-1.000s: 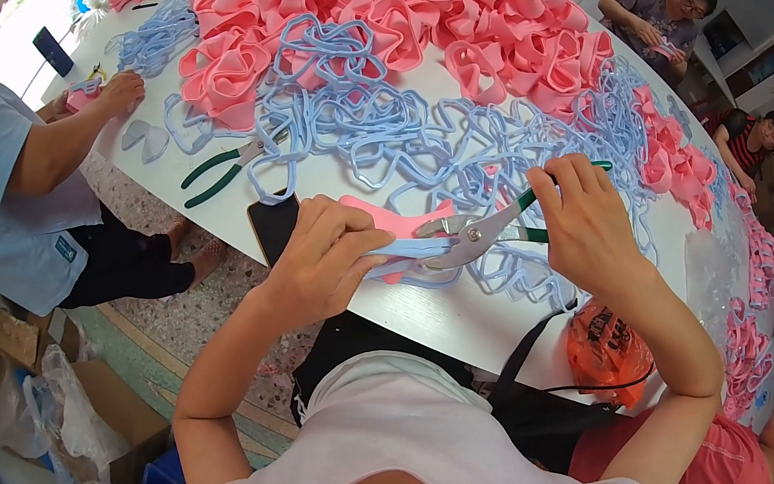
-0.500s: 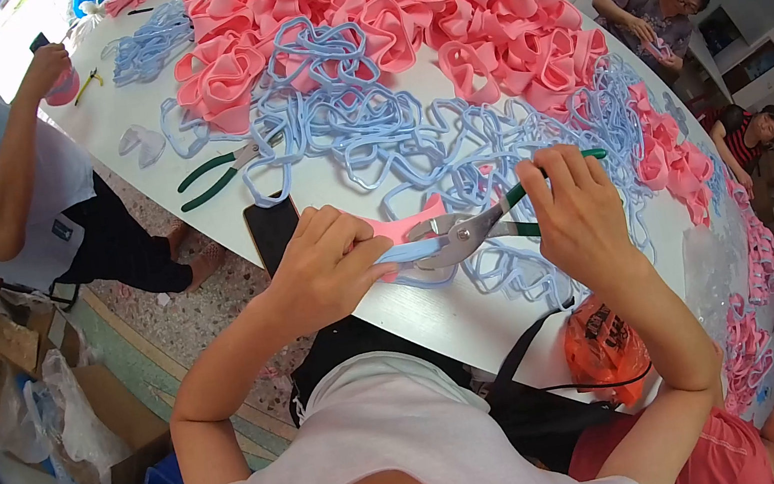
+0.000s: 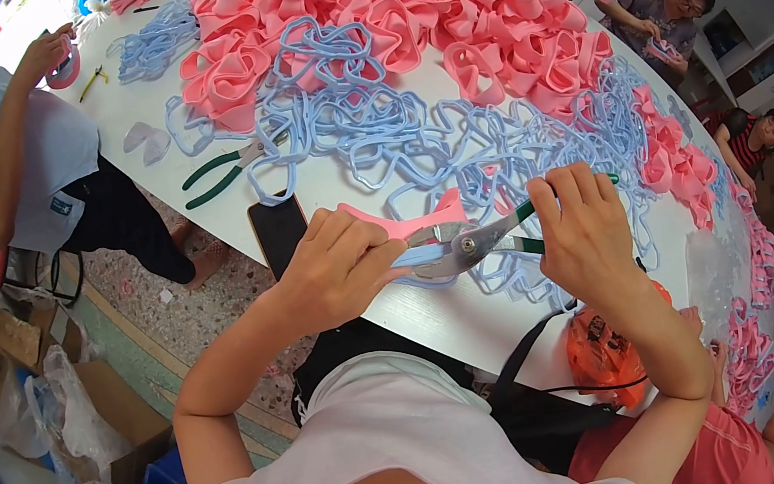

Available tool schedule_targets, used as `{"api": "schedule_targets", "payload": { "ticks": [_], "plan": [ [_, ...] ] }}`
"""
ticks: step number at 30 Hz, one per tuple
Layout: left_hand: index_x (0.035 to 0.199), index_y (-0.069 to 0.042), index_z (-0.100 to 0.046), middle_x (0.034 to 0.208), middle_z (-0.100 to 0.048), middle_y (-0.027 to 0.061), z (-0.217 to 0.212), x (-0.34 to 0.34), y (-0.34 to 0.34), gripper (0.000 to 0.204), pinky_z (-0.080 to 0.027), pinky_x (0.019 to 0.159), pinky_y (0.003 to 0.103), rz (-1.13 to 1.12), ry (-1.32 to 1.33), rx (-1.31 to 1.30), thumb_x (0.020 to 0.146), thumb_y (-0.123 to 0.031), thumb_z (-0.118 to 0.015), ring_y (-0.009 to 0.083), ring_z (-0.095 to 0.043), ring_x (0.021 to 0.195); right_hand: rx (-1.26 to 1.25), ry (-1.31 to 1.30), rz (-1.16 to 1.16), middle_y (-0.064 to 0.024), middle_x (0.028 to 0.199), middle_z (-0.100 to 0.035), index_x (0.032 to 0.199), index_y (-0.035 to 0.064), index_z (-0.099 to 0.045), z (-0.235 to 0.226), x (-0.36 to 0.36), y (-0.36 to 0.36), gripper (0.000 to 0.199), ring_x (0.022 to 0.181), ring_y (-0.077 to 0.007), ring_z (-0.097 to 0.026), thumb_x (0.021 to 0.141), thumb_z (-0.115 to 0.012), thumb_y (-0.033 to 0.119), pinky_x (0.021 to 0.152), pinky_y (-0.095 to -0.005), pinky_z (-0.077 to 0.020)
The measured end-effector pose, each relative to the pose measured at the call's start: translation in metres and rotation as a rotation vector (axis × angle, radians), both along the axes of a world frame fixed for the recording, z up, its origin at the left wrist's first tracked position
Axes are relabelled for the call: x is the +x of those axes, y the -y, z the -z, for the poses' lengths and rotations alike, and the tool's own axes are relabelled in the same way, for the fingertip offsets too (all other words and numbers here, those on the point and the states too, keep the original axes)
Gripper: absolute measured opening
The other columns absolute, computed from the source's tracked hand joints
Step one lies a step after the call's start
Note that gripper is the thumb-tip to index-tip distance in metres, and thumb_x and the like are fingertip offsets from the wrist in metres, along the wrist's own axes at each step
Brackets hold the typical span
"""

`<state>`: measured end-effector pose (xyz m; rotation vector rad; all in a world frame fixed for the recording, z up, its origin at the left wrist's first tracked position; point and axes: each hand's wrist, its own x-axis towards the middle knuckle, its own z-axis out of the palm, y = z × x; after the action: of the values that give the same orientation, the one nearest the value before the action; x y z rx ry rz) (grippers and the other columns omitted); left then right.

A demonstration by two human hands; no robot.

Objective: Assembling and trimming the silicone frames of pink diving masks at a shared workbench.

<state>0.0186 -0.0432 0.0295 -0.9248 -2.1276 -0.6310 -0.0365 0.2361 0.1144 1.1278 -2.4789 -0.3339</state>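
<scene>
Mid-frame, the left hand point(image 3: 335, 262)'s fingers pinched the pink piece point(image 3: 396, 224) and pale-blue loop point(image 3: 421, 255): probably light, soft, bendy; edge grip seemed best. Right hand point(image 3: 587, 228)'s fingers wrapped the pliers point(image 3: 471, 245), likely stiffer, heavier, handles best. Upper center, a pink heap point(image 3: 395, 38) lay on the counter point(image 3: 420, 322).

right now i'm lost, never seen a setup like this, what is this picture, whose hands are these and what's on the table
No machine here: the left hand and right hand belong to the person wearing a fisheye camera on the head. It looks down and bends straight edges. The right hand holds green-handled pliers; their jaws are at a pale blue band that the left hand grasps, with a pink piece beside it. The white table carries heaped pink pieces, tangled pale blue loops, a second pair of pliers and a dark phone. Other people are around it.
</scene>
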Motion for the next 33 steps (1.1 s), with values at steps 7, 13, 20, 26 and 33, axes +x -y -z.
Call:
{"api": "schedule_targets", "payload": {
  "ticks": [7, 13, 20, 26, 33],
  "plan": [
    [0.098, -0.002, -0.066, 0.087, -0.054, 0.0073, 0.0, -0.007, -0.001, 0.035, -0.038, 0.068, 0.037, 0.043, 0.072, 0.035, 0.067, -0.014, -0.081, 0.0247, -0.052, 0.079, -0.11, 0.044, -0.027, -0.0124, 0.097, -0.054, 0.106, 0.0014, -0.056, 0.004, -0.007, -0.002, 0.031, 0.092, -0.028, -0.053, 0.075, -0.056, 0.005, 0.077, -0.0372, -0.0408],
    [0.091, -0.002, -0.069, 0.084, -0.054, 0.01, 0.012, -0.005, 0.03, 0.023, -0.041, 0.07, 0.035, -0.127, 0.235, 0.336, 0.071, -0.005, -0.079, 0.0262, -0.052, 0.08, -0.223, 0.369, 0.205, -0.013, 0.096, -0.054, 0.102, 0.0021, -0.055, 0.047, 0.023, -0.037, 0.043, 0.092, -0.0312, -0.055, 0.066, -0.073, 0.015, 0.07, -0.0398, -0.0481],
    [0.091, 0.002, -0.068, 0.084, -0.052, 0.0097, 0.014, -0.007, 0.032, 0.018, -0.041, 0.066, 0.03, -0.134, 0.369, 0.5, 0.077, -0.005, -0.075, 0.0222, -0.051, 0.077, 0.012, 0.563, 0.356, -0.0108, 0.093, -0.058, 0.096, 0.0031, -0.057, 0.144, 0.079, -0.038, 0.044, 0.091, -0.0276, -0.059, 0.074, -0.076, 0.036, 0.063, -0.0386, -0.0526],
    [0.092, 0.002, -0.067, 0.084, -0.053, 0.0094, 0.018, -0.011, 0.021, 0.016, -0.041, 0.067, 0.03, -0.105, 0.461, 0.567, 0.078, -0.004, -0.074, 0.0212, -0.052, 0.077, -0.136, 0.734, 0.442, -0.0131, 0.1, -0.058, 0.101, 0.0022, -0.057, 0.158, 0.094, -0.026, 0.049, 0.096, -0.0292, -0.06, 0.077, -0.074, 0.041, 0.066, -0.0419, -0.0552],
    [0.092, 0.001, -0.069, 0.083, -0.055, 0.0109, 0.004, -0.011, 0.002, 0.018, -0.042, 0.068, 0.031, -0.007, 0.485, 0.486, 0.076, -0.005, -0.076, 0.0243, -0.053, 0.078, -0.844, 0.346, -0.08, -0.0142, 0.109, -0.06, 0.117, 0.0027, -0.061, 0.055, 0.034, -0.004, 0.042, 0.092, -0.0324, -0.059, 0.078, -0.076, 0.01, 0.074, -0.0371, -0.0495]
  ]
}}
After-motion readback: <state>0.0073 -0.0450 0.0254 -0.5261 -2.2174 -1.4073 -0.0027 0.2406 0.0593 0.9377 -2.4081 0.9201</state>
